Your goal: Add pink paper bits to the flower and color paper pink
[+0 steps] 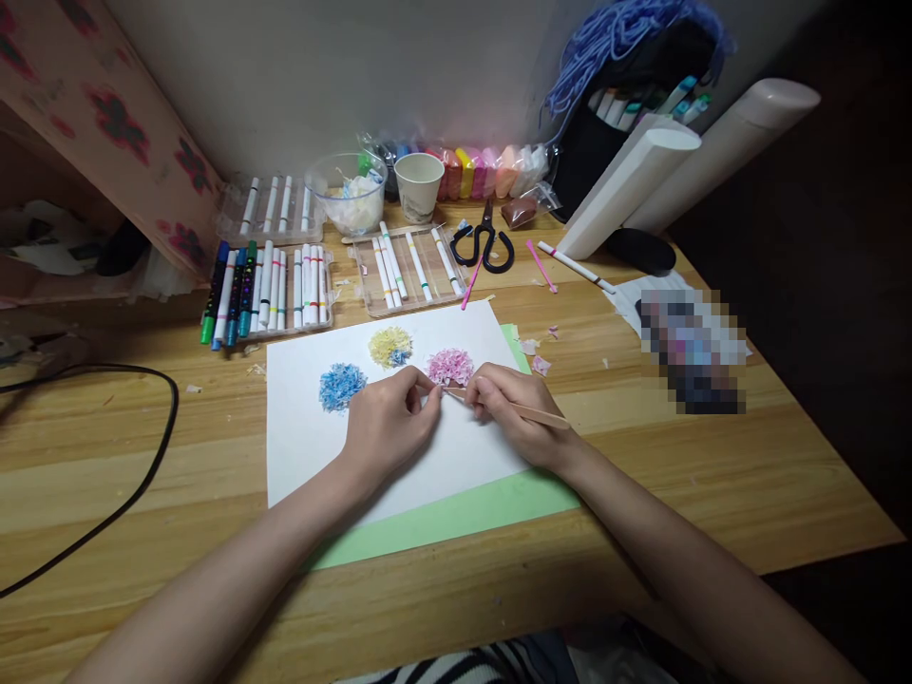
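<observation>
A white sheet lies on a green sheet on the wooden table. On the white sheet sit a blue tuft, a yellow tuft and a pink tuft of tiny bits. My right hand grips a thin wooden stick like a pen, its tip just below the pink tuft. My left hand rests on the paper beside it, fingertips pinched together at the stick's tip; what they pinch is too small to make out.
Behind the paper lie trays of markers, a clear bowl, a paper cup, black scissors, coloured clay packs and a black pen bag. A black cable loops at the left. A white lamp base stands at the right.
</observation>
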Available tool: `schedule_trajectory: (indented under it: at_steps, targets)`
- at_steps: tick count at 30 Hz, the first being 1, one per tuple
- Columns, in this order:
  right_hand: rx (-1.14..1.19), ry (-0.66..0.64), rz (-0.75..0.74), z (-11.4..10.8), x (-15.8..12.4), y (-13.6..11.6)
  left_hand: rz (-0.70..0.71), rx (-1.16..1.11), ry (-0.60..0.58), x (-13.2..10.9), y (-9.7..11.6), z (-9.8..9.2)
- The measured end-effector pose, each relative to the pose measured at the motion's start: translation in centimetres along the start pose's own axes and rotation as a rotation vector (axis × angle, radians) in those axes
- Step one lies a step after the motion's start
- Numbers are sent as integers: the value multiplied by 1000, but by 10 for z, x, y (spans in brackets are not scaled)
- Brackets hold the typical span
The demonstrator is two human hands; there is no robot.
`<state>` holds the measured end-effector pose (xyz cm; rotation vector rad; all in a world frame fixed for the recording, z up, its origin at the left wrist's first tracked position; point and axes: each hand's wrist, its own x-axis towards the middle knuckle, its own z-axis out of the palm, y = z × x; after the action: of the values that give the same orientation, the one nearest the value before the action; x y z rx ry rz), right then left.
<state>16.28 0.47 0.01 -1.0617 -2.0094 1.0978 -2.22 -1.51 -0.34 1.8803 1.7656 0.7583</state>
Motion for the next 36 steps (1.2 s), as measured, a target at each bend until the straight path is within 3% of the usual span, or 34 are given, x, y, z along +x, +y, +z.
schedule_trajectory:
  at_steps: [17, 28, 36]
  targets:
    - [22, 19, 26, 6, 4, 0, -52, -73, 55, 2, 1, -4]
    - [-484, 11, -314, 18, 9, -12, -54, -75, 49, 2, 1, -4]
    - [-203, 69, -192, 12, 6, -12, -57, -68, 49, 1, 1, -5]
